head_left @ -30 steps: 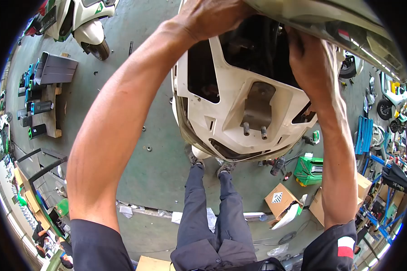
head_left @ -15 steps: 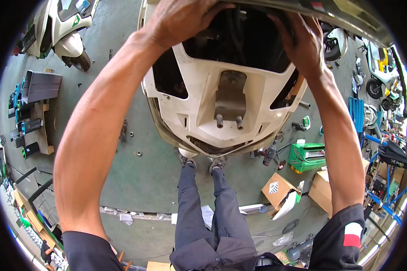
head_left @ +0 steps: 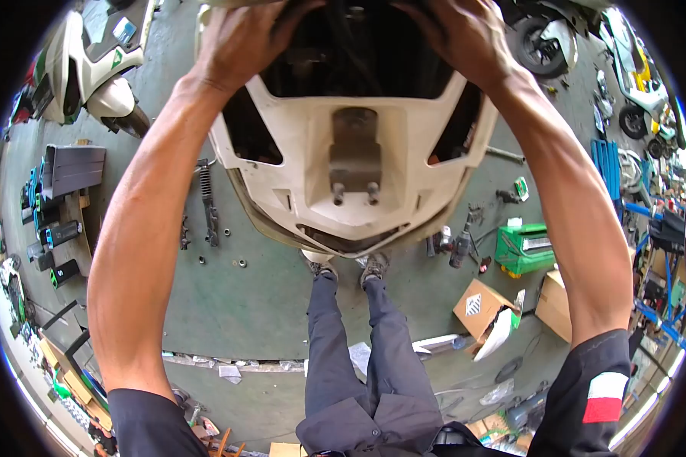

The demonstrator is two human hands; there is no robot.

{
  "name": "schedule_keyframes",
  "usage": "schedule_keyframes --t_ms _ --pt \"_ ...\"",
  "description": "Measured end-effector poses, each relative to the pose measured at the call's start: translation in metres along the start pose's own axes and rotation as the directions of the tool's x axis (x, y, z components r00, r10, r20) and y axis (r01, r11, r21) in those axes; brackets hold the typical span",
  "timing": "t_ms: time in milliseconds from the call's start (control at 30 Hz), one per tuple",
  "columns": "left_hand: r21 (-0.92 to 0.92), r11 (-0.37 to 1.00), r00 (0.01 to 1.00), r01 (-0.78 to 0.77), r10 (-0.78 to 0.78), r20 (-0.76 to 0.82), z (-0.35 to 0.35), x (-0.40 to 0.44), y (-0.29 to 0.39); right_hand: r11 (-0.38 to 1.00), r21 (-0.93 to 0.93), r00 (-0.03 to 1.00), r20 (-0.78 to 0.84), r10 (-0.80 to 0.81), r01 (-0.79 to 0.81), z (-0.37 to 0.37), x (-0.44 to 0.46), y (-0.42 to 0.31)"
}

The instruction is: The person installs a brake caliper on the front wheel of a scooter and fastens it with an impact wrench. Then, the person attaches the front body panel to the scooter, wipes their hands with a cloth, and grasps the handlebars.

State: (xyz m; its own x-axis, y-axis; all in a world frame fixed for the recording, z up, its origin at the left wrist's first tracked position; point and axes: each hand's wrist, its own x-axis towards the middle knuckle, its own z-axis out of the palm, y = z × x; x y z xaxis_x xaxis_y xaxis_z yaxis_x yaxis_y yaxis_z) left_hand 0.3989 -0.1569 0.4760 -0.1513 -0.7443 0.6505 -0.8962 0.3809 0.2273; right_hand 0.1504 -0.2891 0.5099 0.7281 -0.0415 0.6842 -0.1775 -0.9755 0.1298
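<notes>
In front of me is a white scooter body panel (head_left: 305, 137) with a large dark opening at its upper part and a dark metal bracket (head_left: 355, 148) in its recessed middle. My left hand (head_left: 244, 42) is closed around the panel's upper left side, its thumb reaching over the opening. On the opposite side, my right hand (head_left: 469, 42) is closed around the upper right, with fingers extending into the dark opening. The top of the frame cuts off part of both hands, and some fingertips are lost in shadow.
A shock absorber (head_left: 207, 202) lies on the floor at left, near a grey bin (head_left: 75, 170). At right are a power drill (head_left: 461, 245), a green box (head_left: 524, 249) and an open carton (head_left: 482, 308). Other scooters (head_left: 118, 87) stand around.
The panel now appears farther left and more level in view, with both hands still on it and shifted left too. The dark edge overhead at upper right has mostly left view.
</notes>
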Motion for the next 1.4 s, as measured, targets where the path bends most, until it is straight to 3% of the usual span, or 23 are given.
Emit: schedule_keyframes --t_ms 33,67,100,167,200,233,333,400,433,467,500,533,567,600,633,733,800,900,1033,1167,1267,1367,1400 --pt "0.009 0.999 0.998 0.049 -0.049 0.028 -0.002 0.000 0.004 1.000 0.001 1.000 -0.002 -0.029 0.029 -0.005 0.006 -0.006" --pt "0.212 0.973 0.996 -0.087 0.085 0.017 0.000 -0.007 -0.013 0.996 0.086 0.999 0.039 -0.006 0.003 -0.009 0.004 -0.005" --pt "0.156 0.987 0.997 0.029 -0.040 0.070 -0.006 -0.001 0.002 0.993 0.106 0.998 0.055 0.038 -0.044 -0.015 0.002 -0.009" --pt "0.173 0.983 0.997 -0.062 0.067 -0.024 -0.007 -0.001 0.002 0.985 -0.031 0.982 0.079 0.169 -0.167 -0.034 -0.014 -0.027" --pt "0.173 0.984 0.999 -0.035 0.041 -0.032 -0.009 0.001 0.007 0.963 0.051 0.963 0.078 0.259 -0.264 -0.049 -0.031 -0.040" --pt "0.167 0.986 0.999 -0.008 0.013 -0.034 -0.011 0.003 0.013 0.923 0.136 0.932 0.084 0.351 -0.360 -0.065 -0.050 -0.057" --pt "0.119 0.989 0.996 0.090 -0.086 -0.036 -0.010 0.000 0.029 0.749 0.115 0.734 0.344 0.586 -0.652 -0.148 -0.162 -0.118" --pt "0.181 0.978 0.993 0.101 -0.110 0.038 -0.017 0.004 0.041 0.449 -0.036 0.361 0.542 0.759 -0.893 -0.197 -0.287 -0.178" --pt "0.226 0.968 0.988 0.113 -0.133 0.077 -0.019 0.002 0.044 0.210 -0.171 0.061 0.618 0.784 -0.963 -0.224 -0.368 -0.217" --pt "0.284 0.947 0.970 0.147 -0.194 0.146 -0.021 -0.003 0.042 0.004 -0.411 -0.253 0.571 0.781 -0.912 -0.258 -0.454 -0.271" --pt "0.350 0.921 0.943 0.174 -0.258 0.211 -0.023 -0.007 0.042 -0.323 -0.549 -0.621 0.536 0.572 -0.771 -0.303 -0.519 -0.311" --pt "0.420 0.864 0.847 0.276 -0.425 0.319 -0.029 -0.003 0.053 -0.511 -0.598 -0.770 0.326 0.549 -0.618 -0.354 -0.585 -0.380" --pt "0.505 0.786 0.712 0.355 -0.578 0.398 -0.032 0.005 0.063 -0.588 -0.692 -0.901 0.236 0.363 -0.418 -0.405 -0.603 -0.415" --pt "0.525 0.794 0.743 0.306 -0.544 0.390 -0.030 0.008 0.065 -0.663 -0.713 -0.968 0.097 0.231 -0.229 -0.447 -0.636 -0.465" --pt "0.545 0.796 0.768 0.265 -0.516 0.380 -0.025 0.003 0.060 -0.709 -0.704 -0.999 0.037 0.027 -0.045 -0.482 -0.613 -0.468" --pt "0.595 0.755 0.745 0.276 -0.559 0.364 -0.014 0.003 0.055 -0.973 -0.216 -0.964 0.266 0.022 -0.082 -0.541 -0.616 -0.502" --pt "0.593 0.751 0.772 0.291 -0.550 0.318 -0.008 0.010 0.062 -0.987 0.136 -0.962 0.250 0.112 -0.080 -0.551 -0.605 -0.502" --pt "0.684 0.654 0.727 0.323 -0.635 0.263 -0.002 0.026 0.100 -0.923 0.371 -0.953 0.229 0.199 -0.104 -0.532 -0.590 -0.481" --pt "0.688 0.627 0.729 0.365 -0.652 0.207 0.005 0.028 0.104 -0.922 0.352 -0.867 0.396 0.304 -0.163 -0.486 -0.565 -0.445" --pt "0.664 0.607 0.744 0.437 -0.658 0.112 0.015 0.025 0.102 -0.957 0.223 -0.812 0.513 0.277 -0.185 -0.480 -0.525 -0.384" --pt "0.603 0.585 0.730 0.542 -0.684 0.007 0.028 0.019 0.106 -0.907 0.047 -0.761 0.527 0.378 -0.419 -0.477 -0.547 -0.332" --pt "0.640 0.469 0.641 0.608 -0.766 -0.047 0.029 0.007 0.109 -0.566 -0.179 -0.581 0.429 0.692 -0.805 -0.476 -0.550 -0.205" --pt "0.634 0.466 0.670 0.617 -0.733 -0.113 0.025 -0.028 0.079 -0.648 -0.146 -0.635 0.440 0.634 -0.748 -0.471 -0.546 -0.149"
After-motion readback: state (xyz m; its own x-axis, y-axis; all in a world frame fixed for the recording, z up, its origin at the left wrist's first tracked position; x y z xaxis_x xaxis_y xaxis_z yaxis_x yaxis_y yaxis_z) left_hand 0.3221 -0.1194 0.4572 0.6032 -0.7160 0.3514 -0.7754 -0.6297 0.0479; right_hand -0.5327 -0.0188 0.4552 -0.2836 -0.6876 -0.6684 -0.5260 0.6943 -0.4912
